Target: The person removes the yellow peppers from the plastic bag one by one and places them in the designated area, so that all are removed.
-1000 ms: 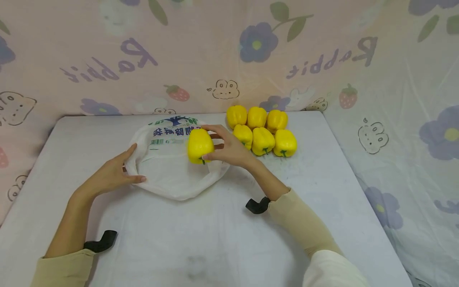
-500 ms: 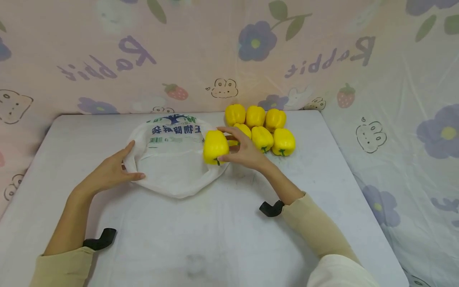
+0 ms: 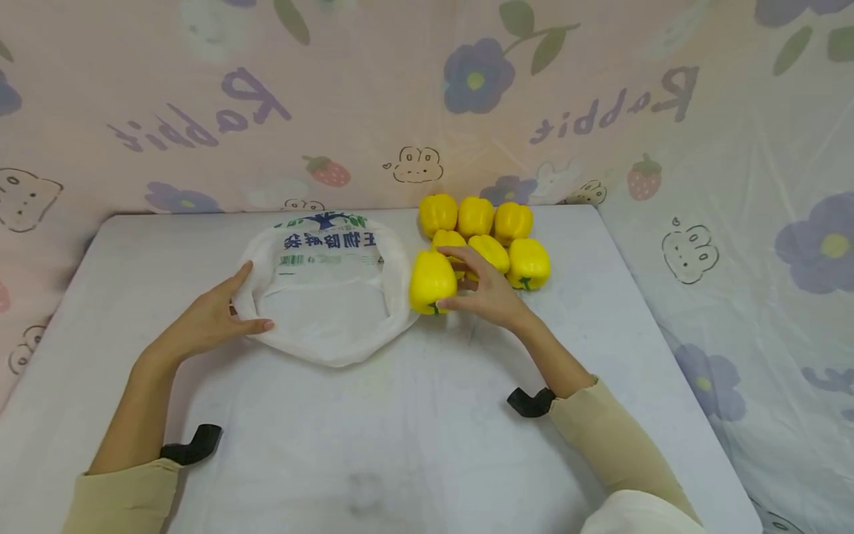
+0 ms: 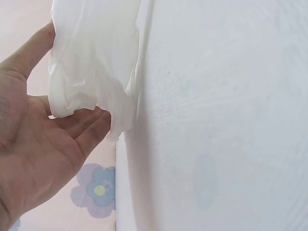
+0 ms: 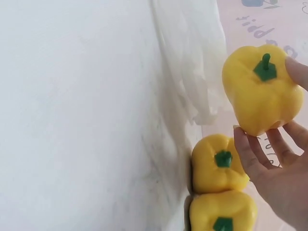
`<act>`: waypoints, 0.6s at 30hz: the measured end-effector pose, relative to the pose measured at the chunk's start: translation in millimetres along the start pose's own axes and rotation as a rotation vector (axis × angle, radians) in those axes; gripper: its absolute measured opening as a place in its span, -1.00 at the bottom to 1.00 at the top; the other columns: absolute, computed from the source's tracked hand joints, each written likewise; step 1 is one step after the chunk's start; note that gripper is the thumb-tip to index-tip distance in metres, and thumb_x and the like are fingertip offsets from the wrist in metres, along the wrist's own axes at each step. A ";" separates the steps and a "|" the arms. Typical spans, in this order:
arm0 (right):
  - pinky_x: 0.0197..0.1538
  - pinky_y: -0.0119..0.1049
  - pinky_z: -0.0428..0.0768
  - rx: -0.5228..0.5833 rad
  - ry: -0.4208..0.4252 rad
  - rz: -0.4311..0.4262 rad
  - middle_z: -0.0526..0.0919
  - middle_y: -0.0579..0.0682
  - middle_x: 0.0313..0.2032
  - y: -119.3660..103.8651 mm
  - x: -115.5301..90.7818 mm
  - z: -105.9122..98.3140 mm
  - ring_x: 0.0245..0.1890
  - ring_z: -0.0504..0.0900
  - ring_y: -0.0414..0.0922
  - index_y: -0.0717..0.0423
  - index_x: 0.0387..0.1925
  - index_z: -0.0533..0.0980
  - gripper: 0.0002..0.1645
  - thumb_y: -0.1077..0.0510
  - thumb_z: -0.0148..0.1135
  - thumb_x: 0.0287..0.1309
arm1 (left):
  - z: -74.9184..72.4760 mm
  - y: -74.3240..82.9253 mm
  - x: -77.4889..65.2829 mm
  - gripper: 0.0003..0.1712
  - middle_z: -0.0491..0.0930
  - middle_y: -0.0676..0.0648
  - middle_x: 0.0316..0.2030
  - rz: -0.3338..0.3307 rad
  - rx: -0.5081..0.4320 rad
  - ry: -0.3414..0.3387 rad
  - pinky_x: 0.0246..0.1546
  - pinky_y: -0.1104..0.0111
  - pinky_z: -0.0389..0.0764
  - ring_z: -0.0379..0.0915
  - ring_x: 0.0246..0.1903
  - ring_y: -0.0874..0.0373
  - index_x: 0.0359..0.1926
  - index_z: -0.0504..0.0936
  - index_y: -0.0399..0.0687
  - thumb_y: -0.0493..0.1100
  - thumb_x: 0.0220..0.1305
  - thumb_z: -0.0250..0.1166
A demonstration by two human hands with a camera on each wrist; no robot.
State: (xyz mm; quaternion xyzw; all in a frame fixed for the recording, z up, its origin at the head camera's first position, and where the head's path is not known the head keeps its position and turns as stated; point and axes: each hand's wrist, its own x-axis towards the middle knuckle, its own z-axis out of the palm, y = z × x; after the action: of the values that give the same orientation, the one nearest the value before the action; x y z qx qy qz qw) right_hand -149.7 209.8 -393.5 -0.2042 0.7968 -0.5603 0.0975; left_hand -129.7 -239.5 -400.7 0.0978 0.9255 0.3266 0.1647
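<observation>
My right hand (image 3: 490, 291) pinches a yellow bell pepper (image 3: 432, 282) between thumb and fingertips, its green stem toward me. In the right wrist view this pepper (image 5: 262, 91) is lifted off the table, beside the right edge of a white plastic bag (image 3: 333, 352). The bag lies with its round mouth spread open and print on its far inner side. At its left rim, my left hand (image 3: 210, 319) holds the bag (image 4: 96, 57), thumb and index finger spread. The other left fingers are partly hidden behind the plastic.
Several more yellow bell peppers (image 3: 529, 265) stand in two rows at the back right of the white table (image 3: 400, 445), close to my right fingers. A printed cloth (image 3: 367, 96) hangs behind the table and along its right side.
My right hand has carried the bell pepper rightward, from over the bag's mouth to just beyond its right rim. My left hand stays at the bag's left rim.
</observation>
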 end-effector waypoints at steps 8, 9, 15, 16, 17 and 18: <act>0.27 0.03 0.46 -0.061 0.023 0.033 0.35 -0.07 0.32 6.2 -15.2 -7.7 0.23 0.42 0.12 -0.14 0.39 0.32 -0.06 0.14 0.57 -0.02 | -0.5 -1.1 -0.4 0.41 0.02 -0.50 0.43 -0.009 0.013 0.000 -0.07 0.09 0.45 0.35 -0.08 -0.14 0.57 -0.35 -0.14 0.28 0.09 0.45; 0.26 0.04 0.46 -0.067 0.021 0.033 0.35 -0.06 0.31 7.5 -16.8 -8.3 0.23 0.42 0.12 -0.13 0.39 0.32 -0.06 0.14 0.56 -0.02 | -0.6 -1.2 -0.7 0.41 0.02 -0.50 0.43 -0.011 0.010 -0.001 -0.07 0.08 0.45 0.35 -0.08 -0.15 0.57 -0.35 -0.14 0.28 0.09 0.45; 0.26 0.01 0.47 -0.068 0.019 0.059 0.35 -0.06 0.32 13.7 -27.0 -12.3 0.23 0.42 0.05 -0.11 0.41 0.31 -0.05 0.13 0.56 0.00 | -0.6 -1.7 -0.7 0.41 -0.01 -0.50 0.44 -0.015 -0.012 -0.007 0.01 -0.01 0.43 0.32 -0.03 -0.18 0.57 -0.37 -0.11 0.27 0.10 0.45; 0.26 0.01 0.47 -0.067 0.020 0.060 0.35 -0.07 0.33 14.3 -28.7 -13.3 0.23 0.42 0.04 -0.11 0.41 0.31 -0.05 0.13 0.56 0.00 | -0.6 -1.3 -0.5 0.41 -0.03 -0.50 0.45 -0.014 -0.015 -0.007 0.03 -0.02 0.42 0.31 -0.01 -0.19 0.57 -0.37 -0.11 0.27 0.09 0.45; 0.26 0.01 0.47 -0.067 0.023 0.060 0.35 -0.07 0.33 14.9 -30.2 -14.4 0.22 0.42 0.03 -0.11 0.41 0.31 -0.05 0.13 0.56 0.00 | -0.5 -0.7 -0.1 0.41 -0.03 -0.50 0.45 -0.012 -0.017 -0.008 0.03 -0.03 0.42 0.31 -0.01 -0.19 0.57 -0.36 -0.11 0.27 0.09 0.45; 0.25 0.01 0.48 -0.068 0.026 0.058 0.35 -0.08 0.33 15.4 -31.7 -15.5 0.22 0.42 0.03 -0.11 0.41 0.32 -0.06 0.14 0.56 0.00 | -0.5 0.0 0.1 0.41 -0.04 -0.49 0.45 -0.009 -0.020 -0.008 0.04 -0.03 0.42 0.31 0.00 -0.19 0.57 -0.36 -0.10 0.27 0.09 0.45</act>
State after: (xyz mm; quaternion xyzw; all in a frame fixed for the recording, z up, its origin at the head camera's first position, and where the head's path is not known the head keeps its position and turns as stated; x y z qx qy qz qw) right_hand -130.5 241.2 -404.6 -0.1768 0.8223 -0.5322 0.0966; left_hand -130.0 -239.7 -400.3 0.0932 0.9220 0.3348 0.1709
